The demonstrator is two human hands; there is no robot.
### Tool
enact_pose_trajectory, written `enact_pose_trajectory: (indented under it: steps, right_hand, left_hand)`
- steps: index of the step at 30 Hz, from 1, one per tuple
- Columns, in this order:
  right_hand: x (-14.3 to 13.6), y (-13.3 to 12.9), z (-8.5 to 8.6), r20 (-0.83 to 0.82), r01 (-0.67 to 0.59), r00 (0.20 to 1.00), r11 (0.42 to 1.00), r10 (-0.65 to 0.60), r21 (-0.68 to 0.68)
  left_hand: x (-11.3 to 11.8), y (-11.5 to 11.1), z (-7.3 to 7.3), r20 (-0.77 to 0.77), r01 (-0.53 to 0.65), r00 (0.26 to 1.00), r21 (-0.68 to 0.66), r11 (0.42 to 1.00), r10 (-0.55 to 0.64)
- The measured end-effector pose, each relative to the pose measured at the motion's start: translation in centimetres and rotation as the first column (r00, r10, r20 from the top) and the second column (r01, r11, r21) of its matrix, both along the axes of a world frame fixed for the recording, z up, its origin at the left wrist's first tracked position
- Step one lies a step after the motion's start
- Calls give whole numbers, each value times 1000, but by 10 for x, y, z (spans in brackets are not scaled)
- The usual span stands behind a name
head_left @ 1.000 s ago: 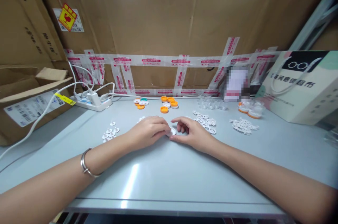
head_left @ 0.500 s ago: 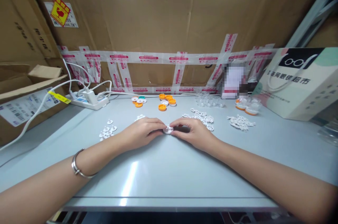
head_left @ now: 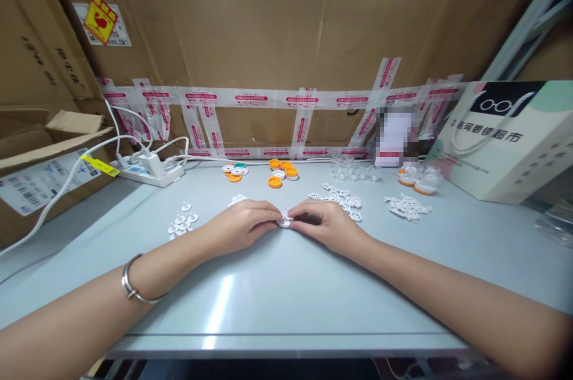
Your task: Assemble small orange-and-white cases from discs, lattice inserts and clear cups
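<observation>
Between my two hands, near the middle of the table, is a small round white part (head_left: 285, 221). My left hand (head_left: 246, 224) pinches its left side with thumb and forefinger. On the other side, the thumb and fingertips of my right hand (head_left: 329, 224) press on the same part. Small white discs with stems (head_left: 181, 224) lie left of my left hand. White openwork pieces (head_left: 351, 204) are just behind my right hand, and a small white pile (head_left: 238, 198) shows behind my left hand.
Orange and white rings (head_left: 274, 182) sit at the back, with clear cups (head_left: 353, 171) to their right. More white pieces (head_left: 408, 208) lie farther right, near a paper bag (head_left: 487, 153). A power strip (head_left: 156, 176) and an open carton (head_left: 49, 171) stand left.
</observation>
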State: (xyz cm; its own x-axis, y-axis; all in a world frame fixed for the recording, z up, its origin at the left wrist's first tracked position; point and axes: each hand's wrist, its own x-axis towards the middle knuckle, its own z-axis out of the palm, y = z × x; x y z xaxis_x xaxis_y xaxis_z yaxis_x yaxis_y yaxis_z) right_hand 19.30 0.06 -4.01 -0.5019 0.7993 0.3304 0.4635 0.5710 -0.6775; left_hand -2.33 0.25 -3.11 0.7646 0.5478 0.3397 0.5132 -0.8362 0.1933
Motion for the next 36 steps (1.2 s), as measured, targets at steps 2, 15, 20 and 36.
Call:
enact_pose_trajectory:
  steps: [2,15,20,36]
  right_hand:
    - [0,0,1,7,3,1000,1000,-3,1]
    - [-1,-2,3,24,-6,1000,999,5,43]
    - [-1,-3,3,20,-2,1000,999,1,53]
    - [-1,-4,2,61,2,998,996,-7,89]
  left_hand:
    - [0,0,0,-7,-3,1000,-7,1000,3]
    - [1,-1,1,-10,2,1000,-13,1000,-2]
    - [0,-1,1,-12,-3,1000,-22,1000,2]
    - [1,-3,3,-13,9,1000,-6,1000,-9]
